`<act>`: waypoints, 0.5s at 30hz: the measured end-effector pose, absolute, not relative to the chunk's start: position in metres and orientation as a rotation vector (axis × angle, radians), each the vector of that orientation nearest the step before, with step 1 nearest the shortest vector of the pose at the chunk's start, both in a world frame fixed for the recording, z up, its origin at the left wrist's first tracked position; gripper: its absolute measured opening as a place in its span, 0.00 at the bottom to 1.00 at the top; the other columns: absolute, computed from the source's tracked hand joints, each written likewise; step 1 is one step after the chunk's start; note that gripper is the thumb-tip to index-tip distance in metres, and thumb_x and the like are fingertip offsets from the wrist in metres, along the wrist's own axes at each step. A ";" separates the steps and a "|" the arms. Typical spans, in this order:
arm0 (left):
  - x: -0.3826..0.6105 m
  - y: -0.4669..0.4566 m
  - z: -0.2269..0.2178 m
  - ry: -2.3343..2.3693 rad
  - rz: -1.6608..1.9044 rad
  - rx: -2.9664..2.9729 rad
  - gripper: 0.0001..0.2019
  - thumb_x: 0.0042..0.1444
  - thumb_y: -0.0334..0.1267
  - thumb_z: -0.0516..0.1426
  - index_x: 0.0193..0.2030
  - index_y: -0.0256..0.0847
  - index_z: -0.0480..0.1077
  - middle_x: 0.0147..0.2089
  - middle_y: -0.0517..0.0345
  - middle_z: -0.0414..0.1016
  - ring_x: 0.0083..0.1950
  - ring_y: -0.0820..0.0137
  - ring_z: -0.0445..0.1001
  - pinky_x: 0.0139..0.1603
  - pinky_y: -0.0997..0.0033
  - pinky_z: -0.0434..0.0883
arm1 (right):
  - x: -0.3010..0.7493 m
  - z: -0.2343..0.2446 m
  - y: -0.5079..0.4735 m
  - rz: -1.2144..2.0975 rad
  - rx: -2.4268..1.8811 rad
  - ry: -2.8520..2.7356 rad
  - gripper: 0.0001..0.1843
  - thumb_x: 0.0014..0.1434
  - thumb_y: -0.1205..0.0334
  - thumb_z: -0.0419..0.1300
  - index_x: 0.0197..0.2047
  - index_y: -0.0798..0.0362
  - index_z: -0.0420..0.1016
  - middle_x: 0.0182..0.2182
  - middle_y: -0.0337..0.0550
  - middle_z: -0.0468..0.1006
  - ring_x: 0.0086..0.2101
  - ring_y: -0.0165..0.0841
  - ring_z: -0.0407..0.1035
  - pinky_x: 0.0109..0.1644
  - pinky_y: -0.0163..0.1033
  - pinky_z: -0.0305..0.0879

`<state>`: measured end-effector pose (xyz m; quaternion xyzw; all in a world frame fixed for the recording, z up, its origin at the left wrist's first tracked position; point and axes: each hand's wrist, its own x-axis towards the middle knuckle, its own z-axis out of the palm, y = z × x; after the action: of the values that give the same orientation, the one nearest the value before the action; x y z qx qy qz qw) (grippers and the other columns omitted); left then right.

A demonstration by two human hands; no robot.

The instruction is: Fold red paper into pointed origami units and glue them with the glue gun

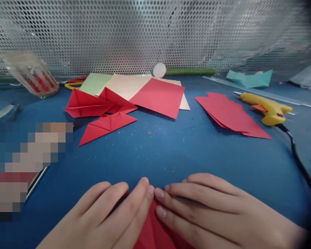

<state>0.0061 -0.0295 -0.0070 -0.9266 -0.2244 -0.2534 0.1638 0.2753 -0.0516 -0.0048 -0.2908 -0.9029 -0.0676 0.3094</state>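
Note:
A sheet of red paper (155, 228) lies at the near edge of the view, partly creased and mostly covered by my hands. My left hand (101, 214) is on its left side, with bent fingers drawn together and fingertips at the paper's top point. From the other side, my right hand (212, 207) presses the paper, its fingertips almost meeting those of the left. Both thumbs are hidden. Beyond them sit folded red paper pieces (110, 122), one flat and others standing up with open folds.
Behind are a red square sheet (160, 98), cream paper (126, 84) and green paper (93, 83). Stacked red paper (228, 114) lies beside a yellow glue gun (266, 107) with a black cord. A jar (33, 74), scissors (74, 85) and a phone-like, blurred object (28, 166) are left.

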 end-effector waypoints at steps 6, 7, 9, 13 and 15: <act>0.006 -0.031 -0.008 -0.665 -0.724 -2.618 0.25 0.79 0.21 0.40 0.61 0.39 0.77 0.60 0.64 0.86 0.52 0.64 0.72 0.52 0.58 0.67 | 0.272 0.000 -0.055 -0.069 -0.775 -2.287 0.25 0.85 0.70 0.49 0.46 0.51 0.87 0.37 0.33 0.93 0.38 0.29 0.84 0.66 0.36 0.74; 0.006 -0.032 -0.008 -0.662 -0.712 -2.618 0.26 0.78 0.20 0.40 0.61 0.38 0.76 0.61 0.64 0.85 0.53 0.65 0.72 0.52 0.58 0.67 | 0.272 0.001 -0.055 -0.045 -0.794 -2.295 0.26 0.85 0.71 0.48 0.43 0.50 0.86 0.34 0.32 0.92 0.35 0.29 0.83 0.62 0.36 0.75; 0.006 -0.031 -0.008 -0.653 -0.689 -2.625 0.27 0.76 0.18 0.39 0.63 0.38 0.75 0.65 0.63 0.84 0.54 0.65 0.72 0.53 0.58 0.66 | 0.273 0.002 -0.056 -0.008 -0.838 -2.317 0.28 0.85 0.72 0.47 0.40 0.49 0.84 0.30 0.31 0.90 0.32 0.29 0.82 0.57 0.36 0.78; 0.006 -0.031 -0.011 -0.683 -0.688 -2.664 0.27 0.78 0.19 0.37 0.65 0.39 0.73 0.64 0.62 0.85 0.56 0.63 0.72 0.55 0.57 0.65 | 0.280 -0.001 -0.057 -0.134 -0.840 -2.323 0.29 0.82 0.76 0.47 0.34 0.46 0.80 0.25 0.33 0.85 0.26 0.31 0.75 0.47 0.40 0.79; 0.007 -0.031 -0.012 -0.725 -0.676 -2.683 0.27 0.77 0.19 0.38 0.65 0.40 0.72 0.62 0.64 0.86 0.55 0.63 0.72 0.56 0.57 0.64 | 0.282 -0.002 -0.056 -0.207 -0.819 -2.297 0.31 0.81 0.76 0.45 0.29 0.45 0.73 0.19 0.32 0.76 0.22 0.32 0.67 0.42 0.41 0.76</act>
<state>0.0069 -0.0315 -0.0121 -0.9288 -0.2511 -0.2339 0.1402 0.2825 -0.0564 -0.0024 -0.3148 -0.8825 -0.0797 0.3402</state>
